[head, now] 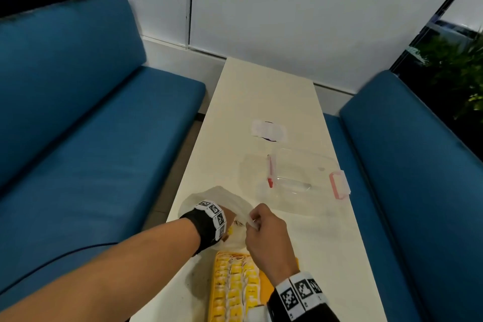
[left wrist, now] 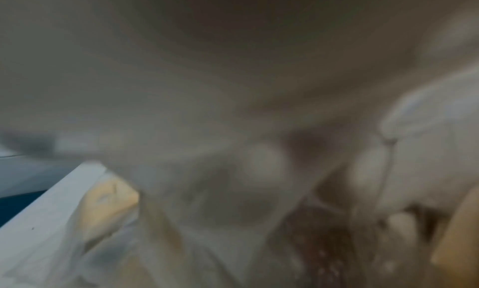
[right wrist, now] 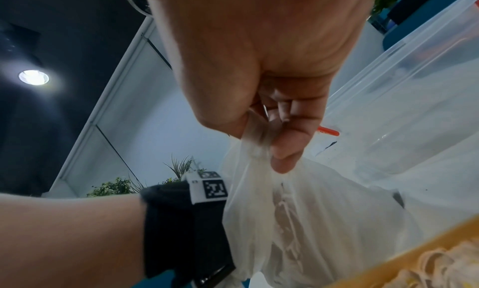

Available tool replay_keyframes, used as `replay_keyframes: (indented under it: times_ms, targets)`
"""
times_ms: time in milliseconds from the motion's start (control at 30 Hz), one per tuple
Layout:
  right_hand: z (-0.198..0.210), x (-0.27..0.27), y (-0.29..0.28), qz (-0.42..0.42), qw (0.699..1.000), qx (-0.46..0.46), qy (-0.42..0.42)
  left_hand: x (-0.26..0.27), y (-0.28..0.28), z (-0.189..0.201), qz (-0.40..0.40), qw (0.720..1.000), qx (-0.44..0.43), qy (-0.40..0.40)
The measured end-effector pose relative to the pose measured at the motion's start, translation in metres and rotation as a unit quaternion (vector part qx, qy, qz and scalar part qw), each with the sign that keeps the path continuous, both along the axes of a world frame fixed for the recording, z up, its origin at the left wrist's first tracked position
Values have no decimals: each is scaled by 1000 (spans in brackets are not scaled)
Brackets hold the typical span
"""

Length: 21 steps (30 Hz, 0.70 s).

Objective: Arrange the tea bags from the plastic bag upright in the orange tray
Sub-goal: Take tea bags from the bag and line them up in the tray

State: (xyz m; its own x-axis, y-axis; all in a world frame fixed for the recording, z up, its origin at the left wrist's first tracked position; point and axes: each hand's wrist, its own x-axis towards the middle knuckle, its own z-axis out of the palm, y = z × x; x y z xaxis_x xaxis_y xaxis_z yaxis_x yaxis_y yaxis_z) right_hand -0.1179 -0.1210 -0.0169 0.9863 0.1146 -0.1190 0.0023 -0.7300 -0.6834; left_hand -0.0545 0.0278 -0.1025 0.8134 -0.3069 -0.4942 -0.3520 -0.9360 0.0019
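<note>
While the right hand [head: 264, 232] pinches the plastic bag's [head: 230, 198] rim, the left hand [head: 228, 219] is buried inside, its grip hidden. Beside the bag, the orange tray [head: 212, 293] holds upright tea bags [head: 235, 287] at the table's [head: 339, 256] near edge.

Left hand [head: 228, 217] is buried past the wrist in the plastic bag [head: 224, 198]; its fingers and any grip are hidden. Left wrist view is blurred throughout, with only vague film and tea-bag shapes made out. Orange tray [head: 264, 287], under the right hand [head: 266, 232], is cut off by the bottom edge, row count unreadable.
</note>
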Motion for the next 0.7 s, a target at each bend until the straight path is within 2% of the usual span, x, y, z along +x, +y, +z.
replay_keyframes:
  times_ms: [100, 200, 233, 300, 400, 467, 533, 567, 633, 700]
  targets:
    - [-2, 1, -2, 6, 1000, -2, 8, 10, 1, -18, 13, 999, 19, 29]
    - [-3, 6, -5, 6, 1000, 0, 0, 41, 0, -74, 25, 997, -7, 78]
    - [-3, 7, -6, 4, 1000, 2, 0, 43, 0, -69, 32, 996, -28, 78]
    - [-3, 10, -7, 0, 1000, 5, 6, 31, -2, -30, 51, 995, -38, 72]
    - [-3, 14, -8, -7, 1000, 9, 10, 21, -12, 4, 28, 992, -90, 82]
    - [-2, 18, -9, -15, 1000, 11, 13, 26, -19, 2, 52, 987, -123, 93]
    - [-2, 21, -10, -24, 999, 16, 17, 31, -22, -13, 142, 962, -201, 117]
    - [-2, 22, -11, -29, 999, 19, 20, 35, -20, -19, 136, 963, -210, 102]
    - [-4, 25, -11, -36, 999, 26, 26, 37, -13, -30, 68, 977, -182, 88]
    - [-6, 26, -11, -42, 998, 33, 31, 38, -12, -31, 92, 967, -197, 133]
